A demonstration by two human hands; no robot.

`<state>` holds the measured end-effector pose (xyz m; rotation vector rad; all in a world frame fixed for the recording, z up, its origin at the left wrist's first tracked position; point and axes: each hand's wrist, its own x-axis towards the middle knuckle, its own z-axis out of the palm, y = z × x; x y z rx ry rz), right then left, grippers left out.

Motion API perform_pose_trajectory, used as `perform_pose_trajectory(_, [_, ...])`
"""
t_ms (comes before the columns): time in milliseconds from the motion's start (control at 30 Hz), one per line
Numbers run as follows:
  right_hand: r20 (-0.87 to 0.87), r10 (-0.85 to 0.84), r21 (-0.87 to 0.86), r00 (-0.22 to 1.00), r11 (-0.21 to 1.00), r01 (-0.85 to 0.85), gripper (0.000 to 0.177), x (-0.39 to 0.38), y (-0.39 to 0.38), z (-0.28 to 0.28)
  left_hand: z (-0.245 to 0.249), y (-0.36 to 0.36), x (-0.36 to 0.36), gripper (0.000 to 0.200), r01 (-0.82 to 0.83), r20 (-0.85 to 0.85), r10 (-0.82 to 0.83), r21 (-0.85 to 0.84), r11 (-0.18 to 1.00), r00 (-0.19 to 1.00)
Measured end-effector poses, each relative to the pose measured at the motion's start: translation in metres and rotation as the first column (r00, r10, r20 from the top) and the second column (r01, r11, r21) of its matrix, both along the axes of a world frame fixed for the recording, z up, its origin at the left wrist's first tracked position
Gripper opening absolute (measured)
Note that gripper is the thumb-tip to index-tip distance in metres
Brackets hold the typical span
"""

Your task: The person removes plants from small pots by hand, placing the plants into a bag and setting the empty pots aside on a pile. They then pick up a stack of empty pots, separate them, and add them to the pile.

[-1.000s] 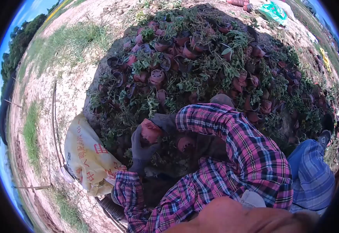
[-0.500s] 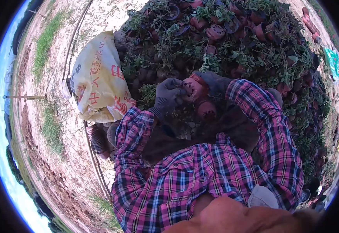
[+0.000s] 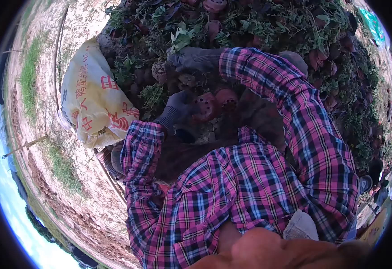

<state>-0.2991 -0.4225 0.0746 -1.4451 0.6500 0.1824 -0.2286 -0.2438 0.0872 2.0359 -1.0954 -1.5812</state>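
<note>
My left hand (image 3: 178, 107), in a dark grey glove, is closed on the rim of a reddish plastic plant pot (image 3: 204, 106), whose base with drainage holes faces me. A second reddish pot (image 3: 227, 98) lies against it on the right. Farther out, my right hand (image 3: 190, 59), also gloved, reaches left over the heap. Its fingers appear curled about a leafy plant (image 3: 181, 38), whose pale leaves stick out beyond the glove; the grip itself is partly hidden. Just left of those fingertips is a round clump of soil and roots (image 3: 159, 71).
A pale yellow sack (image 3: 90, 92) with red lettering stands at the left, with stacked pots (image 3: 108, 160) below it. Green plants and reddish pots (image 3: 214, 29) are heaped ahead and to the right. A hose (image 3: 58, 54) runs along the dry ground at the left.
My right hand has left the pot and moved left and outward, the leafy plant going with it. My left hand still holds the pot, now lower beside the second pot. The view has shifted.
</note>
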Motion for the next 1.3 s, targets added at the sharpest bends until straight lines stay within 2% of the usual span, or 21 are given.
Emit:
perform_pose_trajectory(67, [-0.073,0.215,-0.221,0.974,0.949,-0.226,0.047,-0.018,-0.022,0.022,-0.01,0.005,-0.013,0.036,-0.047,-0.12,0.036,-0.092,0.995,0.992])
perform_pose_trajectory(133, [-0.093,0.482,0.035,0.871,0.876,-0.481,0.064,-0.057,-0.036,-0.008,-0.013,0.007,-0.039,0.033,-0.066,-0.188,0.04,-0.137,0.988,0.981])
perform_pose_trajectory(167, [-0.131,0.637,-0.135,0.76,0.748,-0.65,0.075,-0.079,-0.033,-0.018,-0.014,0.005,-0.052,0.032,-0.037,-0.132,0.018,-0.137,0.99,0.991])
perform_pose_trajectory(200, [-0.201,0.758,-0.287,0.621,0.561,-0.777,0.087,-0.1,-0.025,-0.021,-0.015,0.003,-0.064,0.031,-0.009,-0.077,-0.001,-0.137,0.991,0.997])
perform_pose_trajectory(233, [-0.289,0.785,-0.271,0.548,0.482,-0.833,0.097,-0.114,-0.015,-0.02,-0.016,0.001,-0.075,0.03,0.015,-0.022,-0.018,-0.132,0.991,1.0])
perform_pose_trajectory(267, [-0.374,0.801,-0.251,0.468,0.399,-0.882,0.107,-0.127,-0.002,-0.017,-0.021,-0.004,-0.082,0.035,0.041,0.006,-0.041,-0.059,0.997,0.999])
perform_pose_trajectory(367, [-0.439,0.661,-0.437,0.609,0.436,-0.787,0.107,-0.162,0.034,-0.035,-0.038,-0.009,-0.099,0.04,0.233,0.275,-0.199,-0.097,0.968,0.941])
perform_pose_trajectory(400, [-0.393,0.618,-0.502,0.681,0.477,-0.722,0.108,-0.17,0.04,-0.056,-0.052,-0.007,-0.103,0.052,0.222,0.267,-0.195,-0.075,0.972,0.944])
perform_pose_trajectory(467, [-0.286,0.522,-0.617,0.804,0.541,-0.571,0.11,-0.178,0.048,-0.098,-0.035,-0.008,-0.1,0.064,0.292,0.233,-0.268,-0.077,0.953,0.935])
perform_pose_trajectory(500, [-0.28,0.543,-0.635,0.792,0.514,-0.576,0.107,-0.179,0.045,-0.099,-0.029,-0.007,-0.1,0.071,0.324,0.215,-0.301,-0.078,0.943,0.929])
perform_pose_trajectory(600, [-0.281,0.566,-0.668,0.775,0.465,-0.581,0.098,-0.182,0.047,-0.102,-0.047,0.016,-0.096,0.091,0.47,0.413,-0.43,0.006,0.883,0.803])
perform_pose_trajectory(700, [-0.321,0.507,-0.697,0.8,0.445,-0.562,0.093,-0.184,0.041,-0.107,-0.077,0.009,-0.099,0.097,0.445,0.319,-0.454,0.104,0.889,0.832])
perform_pose_trajectory(800, [-0.346,0.47,-0.691,0.812,0.458,-0.559,0.091,-0.181,0.042,-0.126,-0.099,0.0,-0.094,0.088,0.509,0.272,-0.556,0.227,0.83,0.785])
perform_pose_trajectory(900, [-0.366,0.402,-0.668,0.839,0.515,-0.538,0.093,-0.175,0.053,-0.131,-0.114,-0.002,-0.085,0.087,0.475,0.282,-0.556,0.308,0.824,0.782])
perform_pose_trajectory(967, [-0.362,0.337,-0.662,0.869,0.564,-0.494,0.094,-0.174,0.056,-0.128,-0.108,-0.011,-0.084,0.088,0.474,0.264,-0.551,0.304,0.826,0.792])
perform_pose_trajectory(1067, [-0.411,0.352,-0.668,0.841,0.511,-0.541,0.096,-0.171,0.049,-0.113,-0.11,-0.015,-0.086,0.094,0.496,0.231,-0.575,0.321,0.806,0.785])
perform_pose_trajectory(1167, [-0.546,0.358,-0.598,0.757,0.467,-0.652,0.088,-0.166,0.048,-0.115,-0.107,-0.023,-0.082,0.105,0.527,0.195,-0.594,0.308,0.792,0.78])
perform_pose_trajectory(1200, [-0.57,0.347,-0.689,0.745,0.292,-0.663,0.067,-0.169,0.048,-0.136,-0.114,-0.024,-0.077,0.106,0.548,0.157,-0.598,0.27,0.792,0.786])
perform_pose_trajectory(1233, [-0.632,0.374,-0.597,0.679,0.324,-0.734,0.058,-0.159,0.037,-0.136,-0.103,-0.03,-0.071,0.107,0.568,0.115,-0.602,0.231,0.79,0.79])
perform_pose_trajectory(1267, [-0.684,0.408,-0.491,0.605,0.355,-0.795,0.049,-0.148,0.026,-0.138,-0.093,-0.041,-0.059,0.105,0.662,0.112,-0.686,0.191,0.725,0.719])
perform_pose_trajectory(1300, [-0.727,0.444,-0.376,0.524,0.38,-0.845,0.042,-0.135,0.02,-0.135,-0.063,-0.052,-0.043,0.084,0.619,0.184,-0.646,0.189,0.763,0.74])
